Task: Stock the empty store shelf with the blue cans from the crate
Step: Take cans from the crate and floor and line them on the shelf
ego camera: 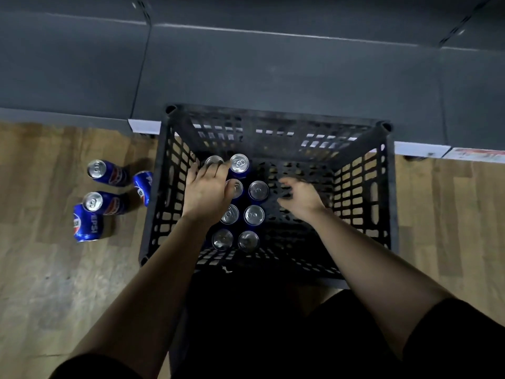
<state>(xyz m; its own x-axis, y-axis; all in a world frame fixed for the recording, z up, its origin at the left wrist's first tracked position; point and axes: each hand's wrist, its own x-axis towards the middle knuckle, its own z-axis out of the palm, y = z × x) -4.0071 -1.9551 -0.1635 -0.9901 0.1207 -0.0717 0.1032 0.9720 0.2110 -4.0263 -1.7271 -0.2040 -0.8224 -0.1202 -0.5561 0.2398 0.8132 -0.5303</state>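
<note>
blue cans (254, 215) stand upright in the black crate (363, 187), eight of them with silver tops up. they form two rows running from 6 to 12 o'clock through the crate's 9 o'clock half.

the left hand (203, 192) reaches down over these rows. its fingers are spread and fairly straight, with the tips resting on the top of the corner can (215, 159) at the crate's 11 o'clock corner. the thumb lies across the next can toward 6 o'clock. the fingers are not closed round either can.

the right hand (300, 196) is inside the crate's 3 o'clock half, apart from the cans. it is slightly blurred, its fingers are loosely curled, and it holds nothing.

the crate sits on the wooden floor (54, 269). its 12 o'clock wall is against the front edge of the dark grey shelf (273, 72), which fills the picture from 10 to 2 o'clock. a white price strip (144, 125) runs along that edge at the crate's 11 o'clock corner.

four floor cans (96, 168) are grouped at 9 o'clock of the crate, just beside its wall. two show their silver tops. the other two show mostly their blue printed sides, and i cannot tell whether those two stand or lie.
</note>
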